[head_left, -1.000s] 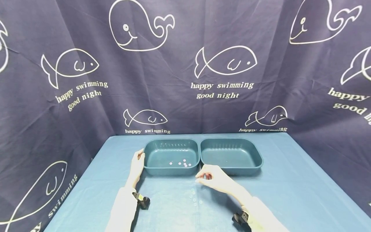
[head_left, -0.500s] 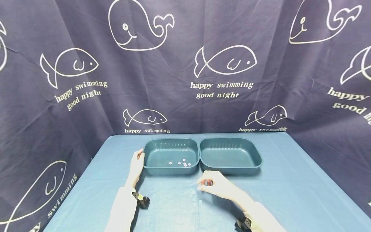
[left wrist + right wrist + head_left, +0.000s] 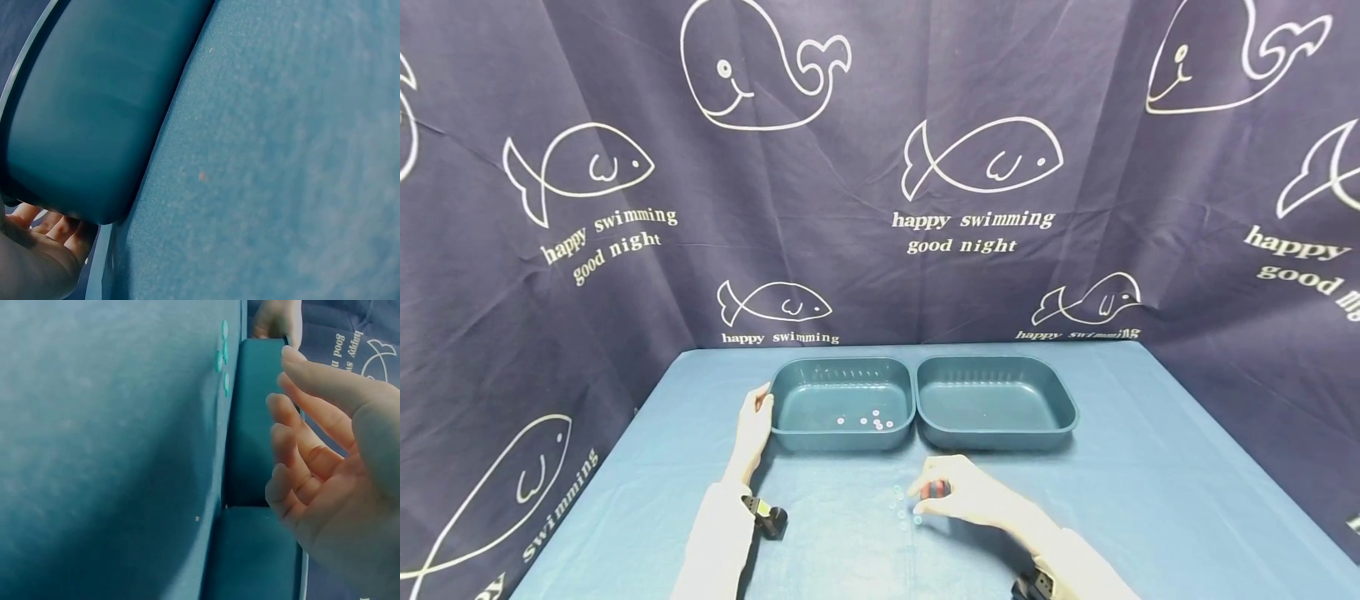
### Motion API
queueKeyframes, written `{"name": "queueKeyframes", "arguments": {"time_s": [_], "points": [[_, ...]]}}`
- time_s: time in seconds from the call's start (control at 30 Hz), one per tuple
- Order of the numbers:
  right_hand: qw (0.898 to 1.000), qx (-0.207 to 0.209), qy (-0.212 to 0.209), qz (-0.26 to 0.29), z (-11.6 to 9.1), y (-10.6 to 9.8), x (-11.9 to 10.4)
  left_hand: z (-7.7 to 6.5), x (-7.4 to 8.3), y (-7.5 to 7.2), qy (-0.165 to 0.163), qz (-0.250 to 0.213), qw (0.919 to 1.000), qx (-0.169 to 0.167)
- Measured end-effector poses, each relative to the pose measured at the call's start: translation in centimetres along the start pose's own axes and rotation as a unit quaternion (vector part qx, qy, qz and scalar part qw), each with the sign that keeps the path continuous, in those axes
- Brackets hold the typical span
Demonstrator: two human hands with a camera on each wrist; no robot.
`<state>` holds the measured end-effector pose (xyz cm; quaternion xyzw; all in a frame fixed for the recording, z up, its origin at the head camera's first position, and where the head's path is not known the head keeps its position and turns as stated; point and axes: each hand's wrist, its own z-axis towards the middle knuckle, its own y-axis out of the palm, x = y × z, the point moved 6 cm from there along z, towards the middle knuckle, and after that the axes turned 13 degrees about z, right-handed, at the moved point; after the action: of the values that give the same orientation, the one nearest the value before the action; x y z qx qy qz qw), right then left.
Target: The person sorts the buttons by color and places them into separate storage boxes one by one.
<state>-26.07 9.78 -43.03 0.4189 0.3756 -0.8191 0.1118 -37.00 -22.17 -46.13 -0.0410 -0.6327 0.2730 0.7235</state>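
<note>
My left hand [image 3: 756,417] holds the left end of the left teal tray [image 3: 835,442]. Its fingers [image 3: 61,230] bend against the tray's end wall in the left wrist view; the thumb is hidden there. Several small pinkish, button-like discs [image 3: 863,422] lie on that tray's floor. In front of the trays, my right hand [image 3: 958,492] hovers low over the cloth, thumb and fingers loosely curved and apart, holding nothing. Just left of its fingertips lie several pale green, button-like discs [image 3: 902,515]. The right wrist view shows these green discs [image 3: 225,353] beyond the fingertips.
A second teal tray [image 3: 1000,439] stands directly right of the first, their ends touching or nearly so. Both stand on a light blue cloth [image 3: 820,533] over the table. Behind and at the sides hangs a dark curtain [image 3: 865,275] with white fish and whale drawings.
My right hand has come down and nearer to me, away from the trays to beside the green discs, and its thumb and index finger have spread apart. My left hand has stayed at the tray.
</note>
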Motion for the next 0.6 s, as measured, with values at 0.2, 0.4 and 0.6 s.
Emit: {"name": "queueKeyframes", "arguments": {"time_s": [0.2, 0.4, 0.6], "points": [[1.0, -0.013, -0.007, -0.019, -0.2, 0.4, 0.4, 0.0, 0.0, 0.0, -0.003, 0.001, 1.0, 0.002], [0.999, -0.038, 0.027, -0.017, -0.3, 0.6, 1.1, 0.0, 0.0, 0.0, -0.002, 0.001, 1.0, 0.0], [0.998, -0.054, 0.034, -0.03, -0.1, 0.8, 1.3, -0.1, 0.1, -0.1, -0.001, 0.004, 1.0, 0.005]]}}
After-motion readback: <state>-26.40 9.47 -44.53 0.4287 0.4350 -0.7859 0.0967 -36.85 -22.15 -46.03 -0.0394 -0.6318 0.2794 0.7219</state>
